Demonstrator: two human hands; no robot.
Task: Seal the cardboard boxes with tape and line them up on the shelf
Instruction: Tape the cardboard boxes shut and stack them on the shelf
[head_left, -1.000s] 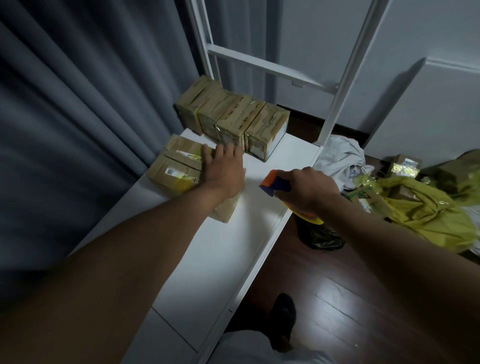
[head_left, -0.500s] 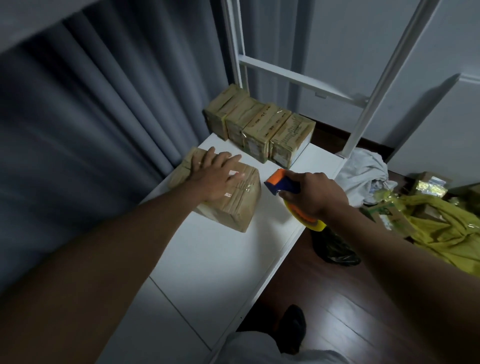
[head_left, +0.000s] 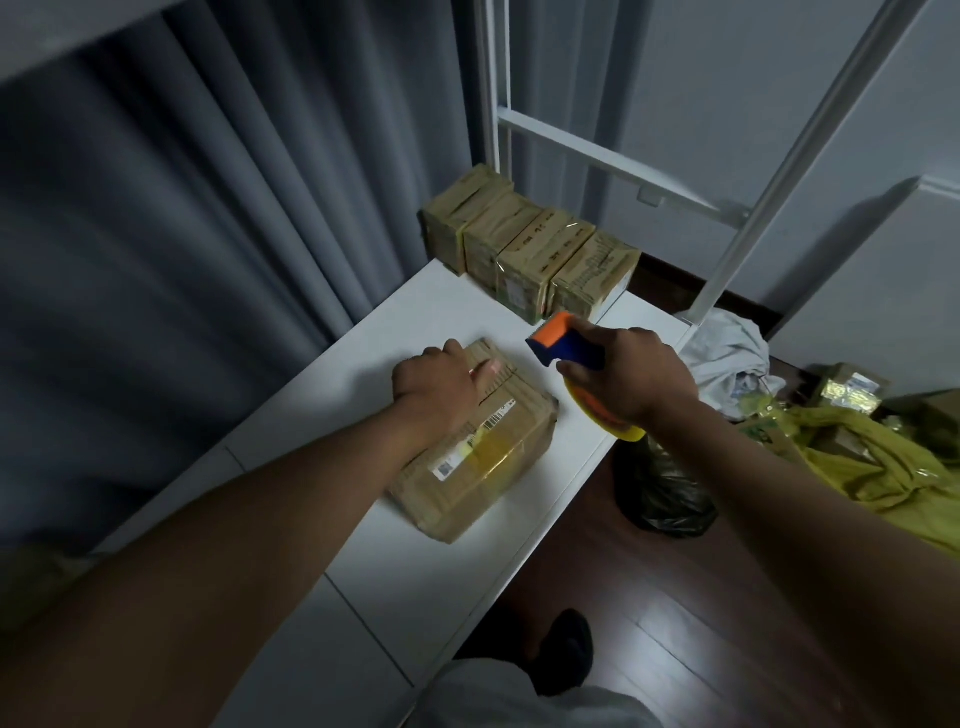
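From the head camera, a white shelf board (head_left: 457, 566) ran away from the person toward a grey curtain (head_left: 218, 249) and the white shelf frame (head_left: 748, 208). A cardboard box (head_left: 483, 457) lay flat on the board, near its front edge, with a printed label and a patch of yellowish tape on its top face. The left hand (head_left: 436, 384) rested on the far end of that box, its fingers curled over the top edge and gripping it. The right hand (head_left: 628, 379) hovered just to the right of the box, above the board's edge, with its fingers wrapped tightly round a tape dispenser (head_left: 566, 348). The dispenser's blue and orange head pointed left toward the box without touching it, and a yellow part showed below the palm.

At the far end of the board, a row of four taped boxes (head_left: 530, 249) stood side by side, touching one another, well apart from the box under the left hand.

Off the shelf to the right, on the dark wooden floor (head_left: 675, 623), lay a black plastic bag (head_left: 660, 493), a bundle of white cloth (head_left: 727, 358) and a yellow bag (head_left: 883, 462) with more cardboard around it. The person's dark-socked foot (head_left: 566, 649) showed beneath the shelf edge.
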